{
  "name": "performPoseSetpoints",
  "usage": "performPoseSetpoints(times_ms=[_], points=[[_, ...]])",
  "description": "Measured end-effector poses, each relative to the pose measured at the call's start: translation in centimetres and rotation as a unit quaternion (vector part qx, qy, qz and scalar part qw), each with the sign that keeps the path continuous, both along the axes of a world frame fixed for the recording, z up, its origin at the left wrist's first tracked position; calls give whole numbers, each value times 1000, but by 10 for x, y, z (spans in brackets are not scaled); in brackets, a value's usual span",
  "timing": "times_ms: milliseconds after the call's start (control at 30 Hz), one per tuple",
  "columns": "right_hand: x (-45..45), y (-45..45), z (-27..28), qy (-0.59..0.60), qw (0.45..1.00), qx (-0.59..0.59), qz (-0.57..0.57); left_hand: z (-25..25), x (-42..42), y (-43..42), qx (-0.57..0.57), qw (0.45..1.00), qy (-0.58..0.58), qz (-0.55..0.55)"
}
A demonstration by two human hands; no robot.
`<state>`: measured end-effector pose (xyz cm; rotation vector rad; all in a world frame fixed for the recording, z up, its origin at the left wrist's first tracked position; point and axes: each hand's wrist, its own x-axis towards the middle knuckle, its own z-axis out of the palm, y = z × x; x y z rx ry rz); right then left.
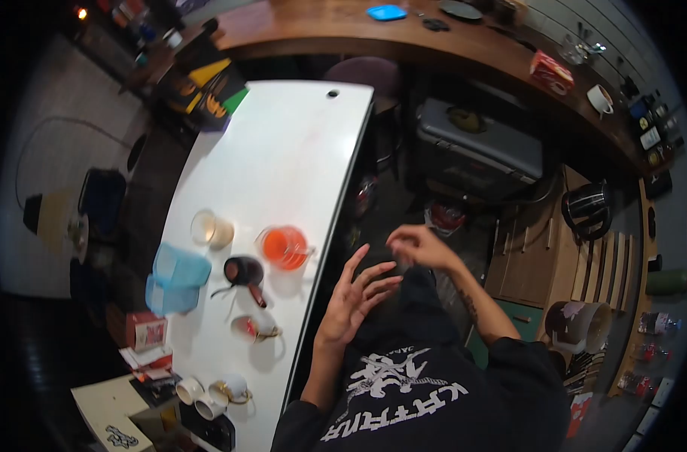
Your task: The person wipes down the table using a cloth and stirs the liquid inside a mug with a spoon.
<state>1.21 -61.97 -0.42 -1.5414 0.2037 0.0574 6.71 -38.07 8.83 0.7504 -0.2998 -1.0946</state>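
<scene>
My left hand [356, 296] is raised in front of my dark printed shirt, past the table's right edge. Its fingers are spread and it holds nothing. Just to the right is my right hand [420, 247], its fingers loosely bent and slightly blurred, with nothing visible in it. Nearest to the hands on the white table [283, 143] stands a clear glass jug [284, 247] of orange-red liquid. Beside it are a small dark pot [242, 269] with a brown handle, a pale-filled glass [212, 230] and a cup [254, 327] with something red inside.
A light blue plastic container [176, 277] sits at the table's left edge. Several white cups [210, 405] cluster near its lower end. A wooden counter [321, 26] runs across the back, with a grey cooler box [479, 143] below it. Wooden cabinets [528, 252] stand to the right.
</scene>
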Motion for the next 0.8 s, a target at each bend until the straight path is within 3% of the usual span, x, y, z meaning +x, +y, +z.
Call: performPoseSetpoints(times_ms=[33,67,133,167,233,267,333,367,467,500,567,600,633,700,767,800], points=[[0,-39,-10,10,996,34,-84,-7,2,-22,40,999,9,7],[3,-85,-32,12,967,176,-182,-21,3,-42,46,997,58,36],[13,-202,-113,29,832,431,-348,-41,4,-92,53,970,196,131],[20,-254,-152,41,728,546,-414,-60,6,-112,57,972,191,127],[33,-314,-156,49,749,390,-533,-89,14,-151,49,925,342,160],[39,-333,-154,43,746,395,-535,-94,13,-168,74,918,352,166],[60,-358,-129,44,787,244,-565,-93,7,-200,103,909,364,175],[69,-369,-116,41,789,245,-562,-91,2,-211,105,909,367,170],[95,-388,-105,146,835,15,-531,-81,-12,-231,128,905,360,189],[102,-392,-109,145,839,18,-524,-84,-16,-232,115,908,358,185],[111,-404,-127,280,853,-129,-421,-93,-18,-232,125,907,358,186],[117,-407,-152,236,814,-326,-418,-99,-17,-231,124,905,358,192],[121,-413,-174,235,817,-327,-413,-106,-15,-229,122,906,358,188],[107,-378,-117,159,807,-317,-471,-109,-19,-222,124,903,364,191],[92,-357,-77,39,806,-426,-409,-107,-18,-219,108,931,295,185],[79,-345,-40,-12,822,-419,-385,-107,-20,-216,96,942,267,181]])
